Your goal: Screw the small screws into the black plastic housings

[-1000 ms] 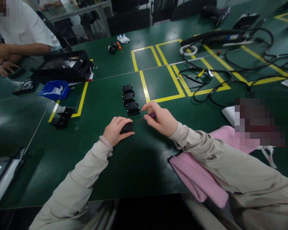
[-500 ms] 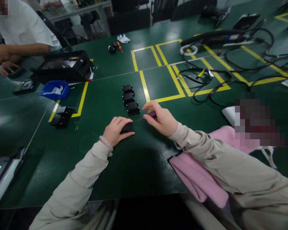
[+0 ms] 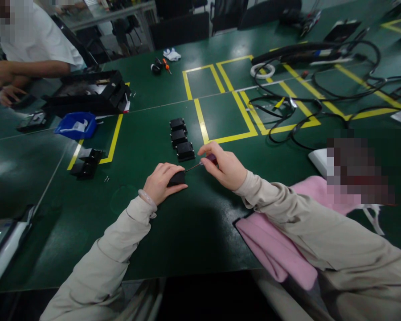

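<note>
My left hand [image 3: 161, 182] is closed around a small black box [image 3: 177, 179], steadying it on the green table. In my right hand [image 3: 225, 167] is a screwdriver [image 3: 212, 158] with a dark purple handle, held between thumb and fingers. Its thin shaft points left, and the tip meets the box's upper right corner. Just beyond my hands stand three similar black boxes [image 3: 178, 136] in a row, with small shiny screws at their sides. A few loose screws [image 3: 107, 179] lie to the left, near more black boxes [image 3: 87, 163].
A blue bin [image 3: 76, 125] and a black tray [image 3: 87, 93] stand at left, near a co-worker's hand [image 3: 11, 94]. Black cables [image 3: 287, 116] sprawl at right over yellow tape outlines. A pink cloth [image 3: 277, 249] lies under my right forearm. Another screwdriver [image 3: 166, 66] with an orange handle lies farther back.
My right hand's fingers have shifted very slightly on the screwdriver handle. My left hand and the black box stay in place.
</note>
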### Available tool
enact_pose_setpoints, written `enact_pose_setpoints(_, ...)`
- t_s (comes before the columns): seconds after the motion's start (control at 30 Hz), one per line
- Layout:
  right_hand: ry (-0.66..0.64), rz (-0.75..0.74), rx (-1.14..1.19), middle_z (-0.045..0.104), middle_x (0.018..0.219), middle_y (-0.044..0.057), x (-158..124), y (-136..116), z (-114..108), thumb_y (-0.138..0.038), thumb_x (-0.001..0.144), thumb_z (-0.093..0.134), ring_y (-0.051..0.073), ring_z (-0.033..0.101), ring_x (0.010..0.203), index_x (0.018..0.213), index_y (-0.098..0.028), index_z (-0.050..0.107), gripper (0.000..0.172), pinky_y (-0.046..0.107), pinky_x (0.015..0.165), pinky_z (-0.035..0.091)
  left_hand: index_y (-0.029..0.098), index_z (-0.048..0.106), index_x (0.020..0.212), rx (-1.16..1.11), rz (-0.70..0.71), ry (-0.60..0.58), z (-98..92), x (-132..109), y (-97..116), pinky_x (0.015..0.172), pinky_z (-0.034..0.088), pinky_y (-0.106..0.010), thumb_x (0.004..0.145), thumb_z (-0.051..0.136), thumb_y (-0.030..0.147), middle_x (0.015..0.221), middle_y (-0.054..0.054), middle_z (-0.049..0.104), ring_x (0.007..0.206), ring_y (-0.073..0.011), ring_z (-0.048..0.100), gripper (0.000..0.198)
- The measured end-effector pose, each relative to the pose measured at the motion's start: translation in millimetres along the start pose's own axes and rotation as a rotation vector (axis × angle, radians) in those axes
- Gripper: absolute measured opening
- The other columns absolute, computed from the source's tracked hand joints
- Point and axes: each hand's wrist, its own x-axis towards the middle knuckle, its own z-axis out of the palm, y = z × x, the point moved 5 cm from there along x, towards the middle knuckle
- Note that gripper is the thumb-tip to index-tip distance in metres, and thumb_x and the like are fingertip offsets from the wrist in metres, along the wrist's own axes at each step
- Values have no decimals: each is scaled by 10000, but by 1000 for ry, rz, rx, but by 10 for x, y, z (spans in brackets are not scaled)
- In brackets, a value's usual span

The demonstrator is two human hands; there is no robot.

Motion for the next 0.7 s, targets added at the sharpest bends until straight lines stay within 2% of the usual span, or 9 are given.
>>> enact_pose_setpoints(0.1,4,6,10,629,910,47,0,-4,-2,-292,919,413,155,605,768,1142,-172,507,270,278,743,434,192,614,1192,-6,9,3,-1,-2,-1,869,488,-368,875,705,444,1105,-89,684,1013,-252,601,415)
enact_pose_setpoints(0.27,-55,35,-28,606,809,24,8,5,6,-386,946,399,143,572,684,1013,-188,548,257,260,685,402,193,605,1192,12,25,15,-10,-4,9,867,488,-362,891,682,453,1104,-85,685,1005,-246,603,406)
enact_pose_setpoints(0.43,-25,2,-11,600,808,6,10,-17,-9,-286,926,411,127,562,661,1128,-184,531,257,250,682,394,195,607,1191,6,12,10,-11,-6,7,870,491,-371,887,687,455,1103,-88,684,1007,-249,601,408)
enact_pose_setpoints(0.6,-49,-1,-53,627,791,20,10,-12,-14,-383,958,402,131,555,656,998,-189,595,276,248,667,381,200,605,1192,9,6,5,-7,-9,0,877,495,-379,890,684,455,1114,-89,683,1020,-253,605,403)
enact_pose_setpoints(0.7,-42,-4,-53,636,805,15,7,-16,-18,-335,954,397,126,559,652,1089,-189,596,281,247,681,390,209,610,1192,1,-10,-6,0,-9,-11,882,500,-389,885,689,457,1115,-88,682,1024,-256,605,403)
